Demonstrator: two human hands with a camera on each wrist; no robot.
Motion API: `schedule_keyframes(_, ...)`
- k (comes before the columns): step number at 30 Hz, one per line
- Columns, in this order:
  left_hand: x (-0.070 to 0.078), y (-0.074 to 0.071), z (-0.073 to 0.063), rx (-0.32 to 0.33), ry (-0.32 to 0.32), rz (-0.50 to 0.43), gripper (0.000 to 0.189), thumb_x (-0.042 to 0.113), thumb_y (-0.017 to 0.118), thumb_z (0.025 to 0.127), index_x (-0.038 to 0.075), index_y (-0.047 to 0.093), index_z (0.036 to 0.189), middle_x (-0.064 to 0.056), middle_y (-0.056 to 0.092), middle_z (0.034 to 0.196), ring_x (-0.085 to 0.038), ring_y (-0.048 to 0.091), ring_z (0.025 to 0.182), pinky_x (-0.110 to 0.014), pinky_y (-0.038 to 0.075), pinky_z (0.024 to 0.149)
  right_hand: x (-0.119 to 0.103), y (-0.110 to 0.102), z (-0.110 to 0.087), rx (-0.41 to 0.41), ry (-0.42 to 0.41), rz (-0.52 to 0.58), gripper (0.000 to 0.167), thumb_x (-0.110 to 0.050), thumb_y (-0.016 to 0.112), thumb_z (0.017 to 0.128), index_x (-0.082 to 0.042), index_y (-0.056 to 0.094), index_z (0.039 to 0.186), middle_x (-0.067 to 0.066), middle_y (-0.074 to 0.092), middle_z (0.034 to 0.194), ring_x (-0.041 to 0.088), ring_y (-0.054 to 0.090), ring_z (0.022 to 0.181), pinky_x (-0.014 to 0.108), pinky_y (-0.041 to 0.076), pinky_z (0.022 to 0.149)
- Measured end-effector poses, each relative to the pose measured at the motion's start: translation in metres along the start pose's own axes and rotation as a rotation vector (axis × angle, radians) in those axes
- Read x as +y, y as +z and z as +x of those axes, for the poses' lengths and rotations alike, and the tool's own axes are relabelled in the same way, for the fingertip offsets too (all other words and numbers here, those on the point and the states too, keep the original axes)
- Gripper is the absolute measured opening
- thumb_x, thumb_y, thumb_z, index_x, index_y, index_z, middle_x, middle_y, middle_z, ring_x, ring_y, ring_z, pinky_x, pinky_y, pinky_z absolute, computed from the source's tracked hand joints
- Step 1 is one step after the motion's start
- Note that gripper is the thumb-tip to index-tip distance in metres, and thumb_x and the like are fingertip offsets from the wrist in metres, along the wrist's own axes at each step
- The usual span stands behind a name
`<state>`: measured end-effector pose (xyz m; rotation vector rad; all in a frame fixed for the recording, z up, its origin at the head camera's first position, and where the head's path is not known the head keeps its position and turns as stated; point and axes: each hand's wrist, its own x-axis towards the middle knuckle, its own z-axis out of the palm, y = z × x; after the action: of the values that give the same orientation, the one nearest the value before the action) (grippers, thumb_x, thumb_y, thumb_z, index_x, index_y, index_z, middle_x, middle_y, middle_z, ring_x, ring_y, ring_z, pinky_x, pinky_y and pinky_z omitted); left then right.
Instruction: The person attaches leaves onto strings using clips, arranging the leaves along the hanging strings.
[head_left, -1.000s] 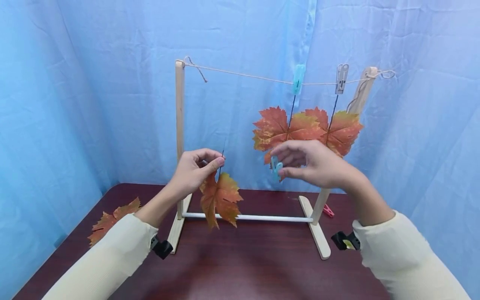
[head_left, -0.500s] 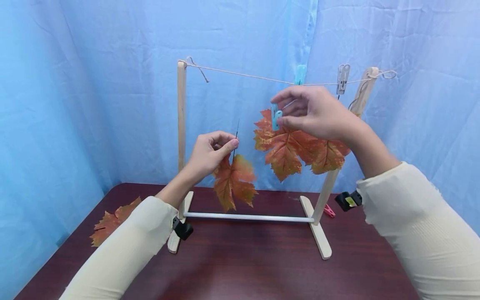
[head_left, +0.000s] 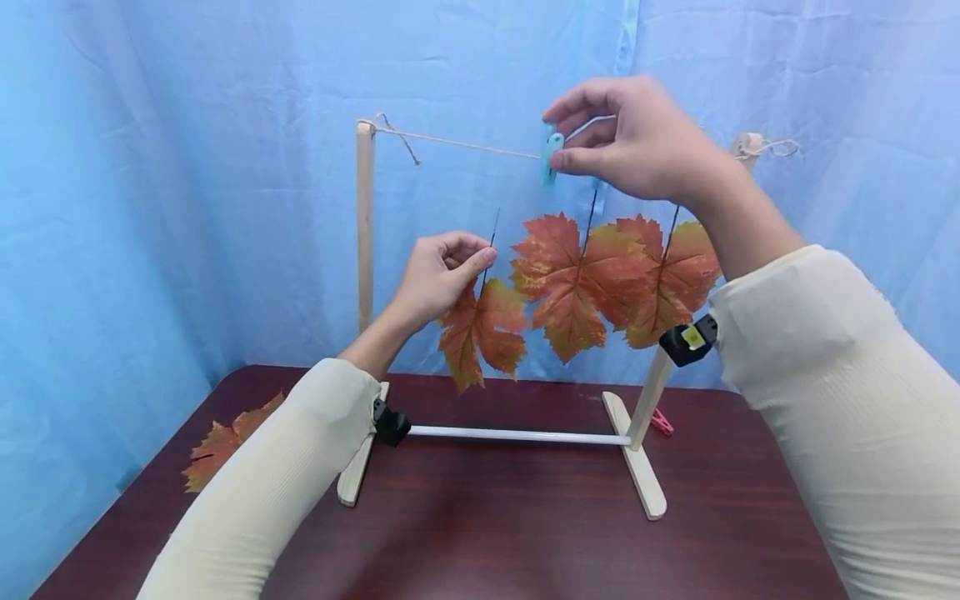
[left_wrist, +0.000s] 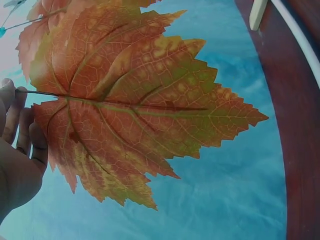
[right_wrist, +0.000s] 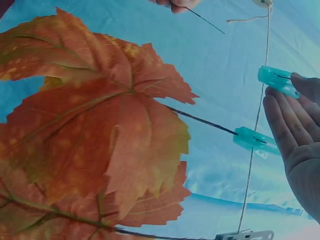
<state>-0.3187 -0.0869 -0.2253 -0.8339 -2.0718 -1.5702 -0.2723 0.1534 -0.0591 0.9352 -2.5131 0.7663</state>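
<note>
My left hand (head_left: pixel 450 271) pinches the dark stem of an orange artificial leaf (head_left: pixel 486 329), which hangs below the fingers with the stem end pointing up. In the left wrist view this leaf (left_wrist: pixel 135 100) fills the middle. Higher up, my right hand (head_left: pixel 630 137) pinches a light-blue clothespin (head_left: pixel 552 154) between thumb and fingertips, right at the string (head_left: pixel 465 144). The right wrist view shows that clothespin (right_wrist: pixel 279 80) overlapping the string, beside a second blue clothespin (right_wrist: pixel 255 140) clipped on it. Two leaves (head_left: pixel 573 275) hang to the right by their stems, the farther from a grey clothespin (right_wrist: pixel 245 235).
The string runs between the wooden posts (head_left: pixel 365 225) of a stand with a white crossbar (head_left: pixel 517 434). Another leaf (head_left: pixel 225 442) lies on the dark red table (head_left: pixel 480 517) at left. A pink clothespin (head_left: pixel 662 422) lies behind the right post.
My right hand has risen with the clothespin from in front of the hanging leaves to string height. My left hand has moved up and right, carrying its leaf closer to the hanging ones.
</note>
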Motion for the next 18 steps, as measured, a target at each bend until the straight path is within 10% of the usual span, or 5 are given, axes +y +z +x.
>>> schedule_keyframes(18,0.009,0.000,0.024,-0.018,0.010,0.025,0.024,0.026,0.070,0.099,0.004,0.076,0.109,-0.011,0.073,0.096,-0.029,0.065,0.085,-0.029,0.050,0.068,-0.015,0.002,0.024,0.160,0.067,-0.026,0.039,-0.023,0.075,0.095,-0.007,0.065,0.129,0.000,0.063,0.113,0.017,0.068,0.111,0.030,0.051,0.098)
